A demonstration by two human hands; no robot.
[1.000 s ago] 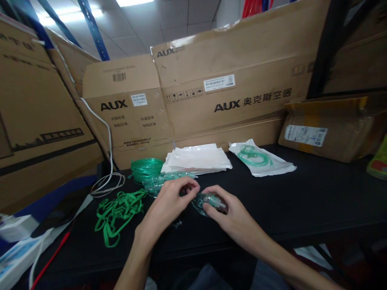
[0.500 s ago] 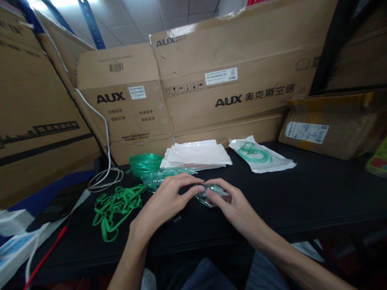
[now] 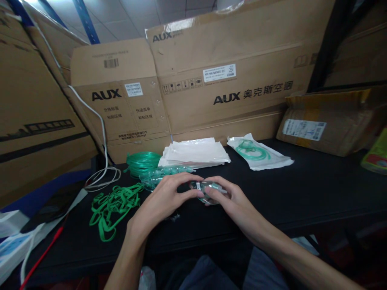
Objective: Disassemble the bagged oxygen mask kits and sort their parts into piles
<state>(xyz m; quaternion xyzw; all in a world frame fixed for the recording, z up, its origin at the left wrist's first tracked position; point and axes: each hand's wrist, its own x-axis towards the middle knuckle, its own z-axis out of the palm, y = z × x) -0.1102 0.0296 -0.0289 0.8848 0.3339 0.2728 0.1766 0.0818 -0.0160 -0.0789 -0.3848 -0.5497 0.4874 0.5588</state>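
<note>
Two hands meet over one small clear plastic mask at the near middle of the black table. Far left lies a loose heap of green elastic straps, and behind it a coil of green tubing just beside a row of clear masks. The left hand pinches the mask's left end with thumb and fingertips, fingers curled onto it. The mask's long axis runs left to right between the hands. The right hand grips its right end, thumb on top. Both hands are equally close. Behind are a stack of white pouches and, further right, a sealed pouch holding green tubing.
</note>
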